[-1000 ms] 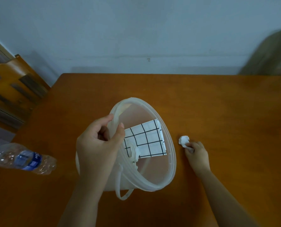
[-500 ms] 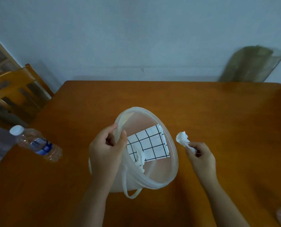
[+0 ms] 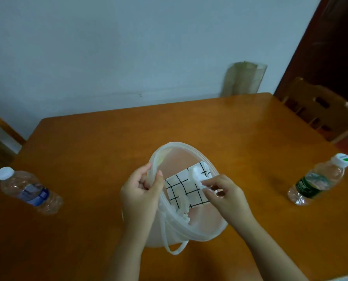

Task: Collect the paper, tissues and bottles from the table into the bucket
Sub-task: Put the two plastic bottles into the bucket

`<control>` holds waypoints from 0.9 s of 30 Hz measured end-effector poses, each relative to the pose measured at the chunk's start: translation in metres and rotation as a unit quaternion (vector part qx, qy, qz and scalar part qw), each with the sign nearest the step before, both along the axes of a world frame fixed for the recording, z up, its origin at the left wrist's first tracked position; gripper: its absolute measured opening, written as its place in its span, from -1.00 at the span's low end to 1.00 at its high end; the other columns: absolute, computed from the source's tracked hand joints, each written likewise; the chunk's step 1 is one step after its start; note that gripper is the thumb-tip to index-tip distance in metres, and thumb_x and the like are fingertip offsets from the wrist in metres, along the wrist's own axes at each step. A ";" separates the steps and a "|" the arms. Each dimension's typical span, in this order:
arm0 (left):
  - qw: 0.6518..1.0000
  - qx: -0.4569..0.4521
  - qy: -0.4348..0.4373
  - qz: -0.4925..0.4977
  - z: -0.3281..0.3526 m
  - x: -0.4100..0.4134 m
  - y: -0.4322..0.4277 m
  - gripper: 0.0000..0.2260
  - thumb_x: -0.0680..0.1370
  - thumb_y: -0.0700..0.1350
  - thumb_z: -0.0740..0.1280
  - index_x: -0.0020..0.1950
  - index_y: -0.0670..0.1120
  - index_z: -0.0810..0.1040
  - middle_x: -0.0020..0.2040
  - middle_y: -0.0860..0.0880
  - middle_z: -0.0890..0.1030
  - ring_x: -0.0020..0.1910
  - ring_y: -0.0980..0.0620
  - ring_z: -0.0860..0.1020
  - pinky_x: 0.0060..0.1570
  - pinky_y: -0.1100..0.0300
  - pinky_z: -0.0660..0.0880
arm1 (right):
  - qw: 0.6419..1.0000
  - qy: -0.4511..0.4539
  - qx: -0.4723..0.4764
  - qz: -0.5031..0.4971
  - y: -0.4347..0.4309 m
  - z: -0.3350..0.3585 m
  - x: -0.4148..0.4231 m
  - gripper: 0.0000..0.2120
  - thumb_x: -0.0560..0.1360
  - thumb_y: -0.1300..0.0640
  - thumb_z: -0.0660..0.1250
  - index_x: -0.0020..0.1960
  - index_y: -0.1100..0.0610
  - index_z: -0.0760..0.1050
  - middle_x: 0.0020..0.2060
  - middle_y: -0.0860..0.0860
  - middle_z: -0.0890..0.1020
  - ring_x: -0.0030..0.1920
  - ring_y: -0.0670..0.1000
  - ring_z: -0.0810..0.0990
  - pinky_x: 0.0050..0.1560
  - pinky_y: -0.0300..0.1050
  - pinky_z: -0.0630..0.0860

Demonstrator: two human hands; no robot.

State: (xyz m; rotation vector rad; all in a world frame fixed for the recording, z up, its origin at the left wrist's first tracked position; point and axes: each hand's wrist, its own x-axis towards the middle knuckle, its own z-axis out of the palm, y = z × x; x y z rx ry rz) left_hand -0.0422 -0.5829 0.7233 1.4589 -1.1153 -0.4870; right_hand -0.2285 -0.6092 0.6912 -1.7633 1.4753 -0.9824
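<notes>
Bench (image 3: 108, 138): two bottles left lying, one at each side.
Left hand (image 3: 140, 191): closed on bucket (image 3: 189, 147) rim.
Right hand (image 3: 225, 195): tissue (image 3: 198, 176) pinched over bucket, above paper (image 3: 186, 189).
Next: tissue to be released; bottles follow.

Orange-brown wooden table (image 3: 240, 126), white bucket (image 3: 201, 230) standing on it under the fingers (image 3: 206, 180), blue-label bottle (image 3: 30, 190) lying far left of them, green-label bottle (image 3: 319, 179) far right
</notes>
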 end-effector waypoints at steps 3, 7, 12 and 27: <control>0.999 -0.009 0.024 -0.035 -0.005 -0.006 0.005 -0.75 0.41 -0.19 0.40 0.05 0.03 0.54 -0.45 0.00 0.41 -0.50 0.19 0.34 -0.52 0.33 0.35 | 0.999 0.030 0.008 -0.020 0.019 -0.001 -0.010 -0.83 0.40 0.18 0.38 -0.07 -0.05 0.57 -0.14 -0.29 0.52 -0.08 -0.33 0.48 -0.17 -0.53 0.40; 0.996 -0.022 0.056 -0.060 -0.006 -0.022 0.004 -0.74 0.41 -0.21 0.40 0.03 0.05 0.52 -0.45 0.02 0.37 -0.48 0.19 0.34 -0.48 0.34 0.37 | 0.996 0.045 0.008 -0.079 0.038 0.004 -0.041 -0.81 0.42 0.14 0.36 -0.05 -0.12 0.52 -0.12 -0.22 0.53 -0.09 -0.22 0.51 -0.16 -0.39 0.44; 0.994 -0.037 0.056 -0.088 0.001 -0.051 -0.007 -0.77 0.41 -0.22 0.40 -0.01 0.04 0.54 -0.45 -0.01 0.36 -0.47 0.17 0.34 -0.46 0.35 0.38 | 0.987 0.050 -0.002 -0.155 0.037 0.013 -0.094 -0.83 0.43 0.16 0.35 0.02 0.03 0.54 -0.11 -0.08 0.54 -0.08 -0.08 0.51 -0.12 -0.21 0.43; 0.995 -0.050 0.010 -0.086 0.017 -0.172 -0.053 -0.75 0.41 -0.13 0.40 -0.07 0.22 0.49 -0.46 0.01 0.35 -0.48 0.11 0.34 -0.46 0.29 0.39 | 0.928 0.037 -0.005 -0.370 -0.039 0.018 -0.267 -0.46 0.42 0.03 0.35 0.34 0.07 0.26 0.32 0.15 0.35 0.33 0.16 0.28 0.20 0.13 0.36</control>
